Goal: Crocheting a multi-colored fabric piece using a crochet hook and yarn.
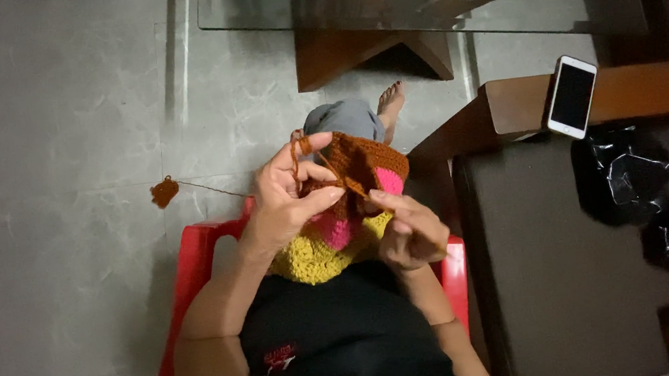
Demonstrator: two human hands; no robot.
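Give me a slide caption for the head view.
Left hand and right hand crochet a brown, pink and yellow piece.

Crochet piece (351, 210): banded in brown, pink and yellow. Yarn (197, 185): brown, as is the small ball (164, 192) at left. Chair (193, 256): red. Phone (571, 96): white frame, black screen. Bags (631, 172) at right: glossy black. Floor (65, 149): grey, marbled.

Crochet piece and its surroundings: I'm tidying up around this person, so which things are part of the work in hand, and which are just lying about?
In use:
- crochet piece, brown, pink and yellow, held by the left hand and right hand
- brown yarn running to a small yarn ball on the floor

Lying about:
- white phone on the wooden armrest
- black plastic bags
- glass table
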